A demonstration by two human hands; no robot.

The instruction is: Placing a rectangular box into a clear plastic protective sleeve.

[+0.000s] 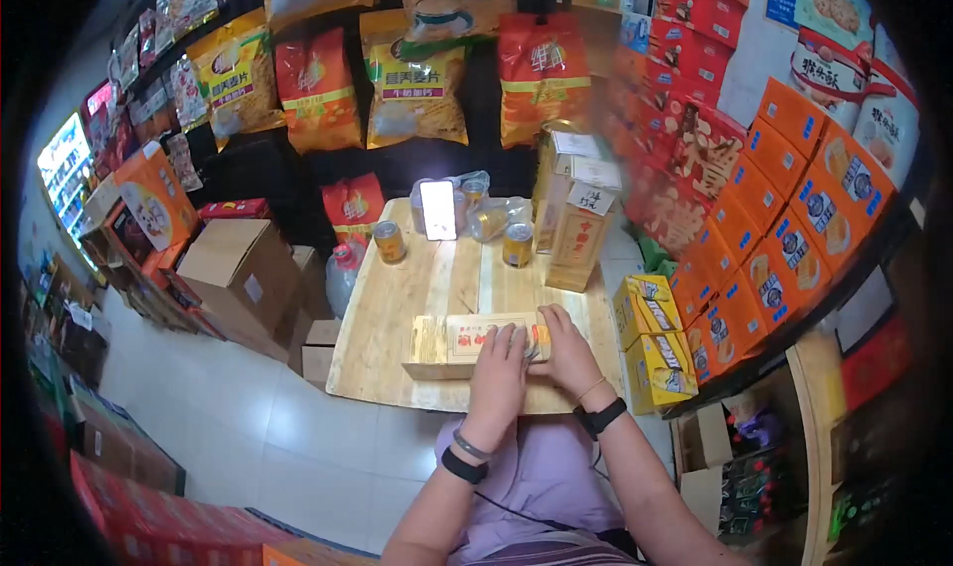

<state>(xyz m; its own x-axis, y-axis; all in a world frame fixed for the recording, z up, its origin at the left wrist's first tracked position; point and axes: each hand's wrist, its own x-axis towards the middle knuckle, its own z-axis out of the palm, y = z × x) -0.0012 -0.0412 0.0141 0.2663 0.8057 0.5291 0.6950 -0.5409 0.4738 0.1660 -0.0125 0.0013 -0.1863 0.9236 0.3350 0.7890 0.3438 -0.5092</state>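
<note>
- One flat box (452, 346), pale card with a red panel, lying along the near edge of the bench (397, 308).
- Left hand (499, 359) resting on top of box, fingers curled down over a round metallic can top (528, 340) on its right part; cannot tell whether gripping.
- Right hand (568, 348) at box's right end, fingers bent around that end, touching it.
- Three upright cans, gold and cylindrical: one (388, 241) near left edge, one (517, 244) right of centre, one (475, 193) at far edge.
- One phone (438, 210), standing upright at far edge, screen glowing white.
- One clear crinkled plastic wrap (496, 214) beside phone.
- Two tall cartons (579, 230), yellow card, upright at far right corner.
- Bench: pale wood planks, rectangular, smooth.
</note>
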